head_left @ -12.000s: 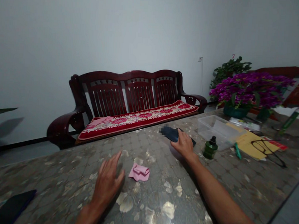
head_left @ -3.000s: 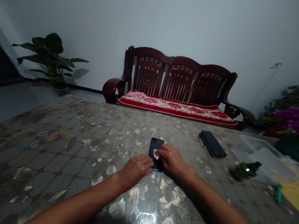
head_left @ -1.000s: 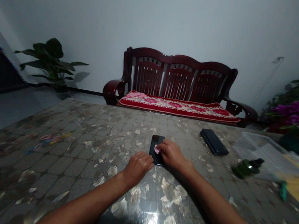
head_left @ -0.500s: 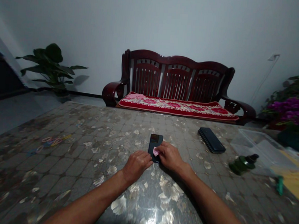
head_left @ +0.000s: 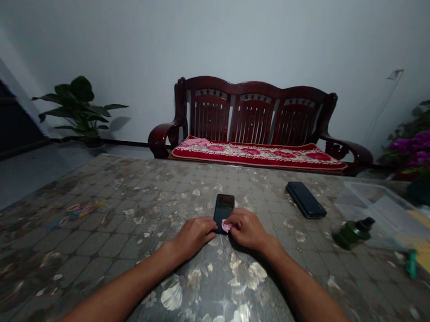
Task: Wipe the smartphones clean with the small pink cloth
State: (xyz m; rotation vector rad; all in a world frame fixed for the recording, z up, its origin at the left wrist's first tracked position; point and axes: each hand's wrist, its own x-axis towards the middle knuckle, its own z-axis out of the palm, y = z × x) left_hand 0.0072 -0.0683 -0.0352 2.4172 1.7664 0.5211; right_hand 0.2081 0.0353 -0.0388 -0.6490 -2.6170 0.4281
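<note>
A dark smartphone (head_left: 224, 206) lies flat on the patterned table, its long side pointing away from me. My left hand (head_left: 195, 233) has its fingers together and holds the phone's lower left edge. In the fingers of my right hand (head_left: 247, 229) is a small pink cloth (head_left: 226, 226), pressed on the lower part of the phone's face. The right fingertips are partly hidden behind the cloth and the hand itself.
Right of my hands are a stack of dark phones (head_left: 306, 199), a green bottle (head_left: 353, 232), a clear plastic box (head_left: 375, 209) and a small green object (head_left: 410, 264). Colourful rubber bands (head_left: 79, 211) lie at left. A wooden bench (head_left: 256, 115) stands beyond the table (head_left: 121, 267).
My right hand has slid the pink cloth down the phone, nearer to me. My left hand stays at the phone's left edge. The whole view has shifted slightly.
</note>
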